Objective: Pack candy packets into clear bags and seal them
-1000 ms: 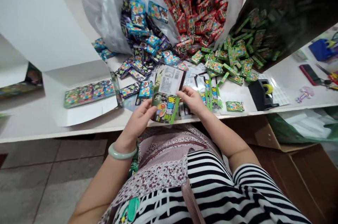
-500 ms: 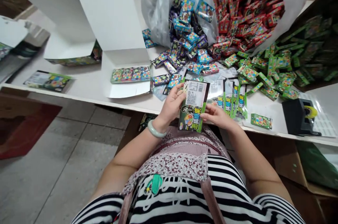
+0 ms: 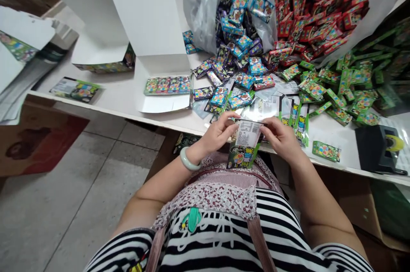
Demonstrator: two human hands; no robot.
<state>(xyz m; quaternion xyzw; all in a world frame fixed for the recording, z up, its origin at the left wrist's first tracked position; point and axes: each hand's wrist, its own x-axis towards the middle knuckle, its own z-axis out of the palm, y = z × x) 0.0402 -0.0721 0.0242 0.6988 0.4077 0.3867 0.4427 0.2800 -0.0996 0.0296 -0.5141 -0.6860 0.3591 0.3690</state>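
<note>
L hand (image 3: 221, 132) clamped on printed pouch (image 3: 244, 147), upper L side; R hand (image 3: 283, 138) clamped upper R; pouch hangs by desk (image 3: 118, 95) front edge, prob. gripped high for taut top; more pouches (image 3: 302, 124) just beyond, prob. for easy reach

Printed pouch (image 3: 244, 150), held: one. Black tape dispenser (image 3: 371, 148): one. Pale-green bangle (image 3: 184, 159): one. Standing open cartons (image 3: 160, 67): two.
</note>
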